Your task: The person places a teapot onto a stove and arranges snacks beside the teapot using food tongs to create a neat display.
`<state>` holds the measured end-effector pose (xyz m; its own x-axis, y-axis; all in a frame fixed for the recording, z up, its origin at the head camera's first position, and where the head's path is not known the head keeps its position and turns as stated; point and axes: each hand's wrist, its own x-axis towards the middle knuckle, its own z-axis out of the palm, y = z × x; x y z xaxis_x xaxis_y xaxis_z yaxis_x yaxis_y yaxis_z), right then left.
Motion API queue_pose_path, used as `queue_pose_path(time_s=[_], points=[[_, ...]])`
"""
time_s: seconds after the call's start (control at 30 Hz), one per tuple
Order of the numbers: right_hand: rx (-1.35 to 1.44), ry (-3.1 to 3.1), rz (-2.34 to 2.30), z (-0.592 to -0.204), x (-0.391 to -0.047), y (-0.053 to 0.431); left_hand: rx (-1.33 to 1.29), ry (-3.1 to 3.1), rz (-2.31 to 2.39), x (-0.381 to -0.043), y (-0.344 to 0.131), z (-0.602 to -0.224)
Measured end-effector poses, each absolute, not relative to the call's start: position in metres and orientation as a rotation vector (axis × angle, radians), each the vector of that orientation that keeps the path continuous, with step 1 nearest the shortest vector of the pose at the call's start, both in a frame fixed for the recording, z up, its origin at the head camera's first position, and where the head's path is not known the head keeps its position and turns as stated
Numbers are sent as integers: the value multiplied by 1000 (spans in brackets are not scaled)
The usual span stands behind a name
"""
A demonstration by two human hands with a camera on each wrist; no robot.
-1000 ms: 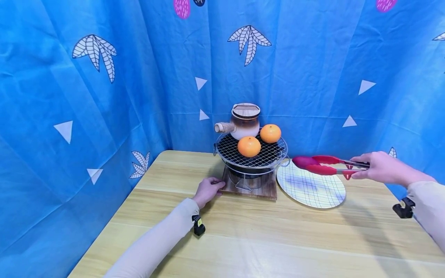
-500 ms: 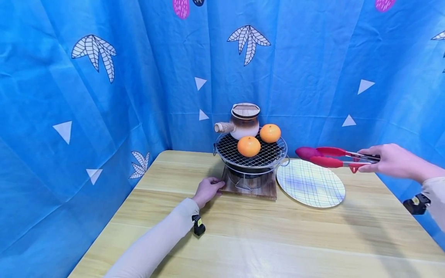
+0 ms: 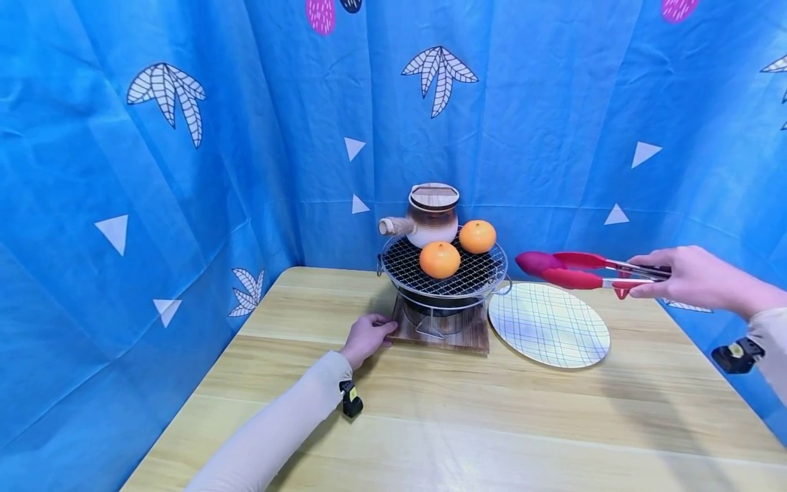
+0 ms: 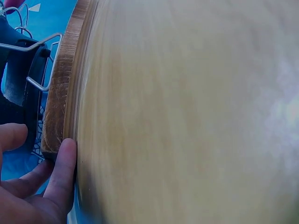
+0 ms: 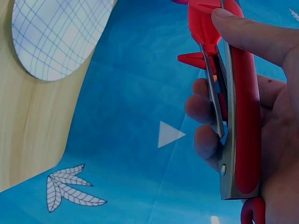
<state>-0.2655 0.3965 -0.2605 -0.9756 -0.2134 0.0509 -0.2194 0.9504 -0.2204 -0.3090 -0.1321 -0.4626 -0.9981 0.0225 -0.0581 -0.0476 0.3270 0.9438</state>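
Note:
In the head view, my left hand [image 3: 364, 338] grips the near left corner of a square wooden board [image 3: 470, 339] under a small round grill. In the left wrist view, fingers [image 4: 65, 163] lie against the board's corner [image 4: 60, 107]. My right hand [image 3: 695, 279] holds red-tipped metal tongs [image 3: 574, 278] above the back right of the table. Between the tongs' tips is a purplish-red oblong thing [image 3: 533, 262] like a sweet potato, mostly outside the right wrist view. Two oranges [image 3: 439, 260] sit on the grill's wire mesh [image 3: 402, 264].
Behind the oranges, a lidded clay pot [image 3: 433, 229] with a side handle stands on the mesh. A round checked plate [image 3: 547, 324] lies right of the grill, below the tongs. Blue curtain [image 3: 529, 137] hangs behind the wooden table [image 3: 430, 424].
My right hand has risen and shifted right, lifting the tongs and purplish-red thing higher; over the last half second their tips drifted slightly left. My left hand stays put.

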Motion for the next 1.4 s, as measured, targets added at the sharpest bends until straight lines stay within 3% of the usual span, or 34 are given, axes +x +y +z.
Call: queue_pose_path(time_s=[1.4], points=[[596,-3041,300,-222,-276,316,-36,2513,1787,-308,-133,-460]])
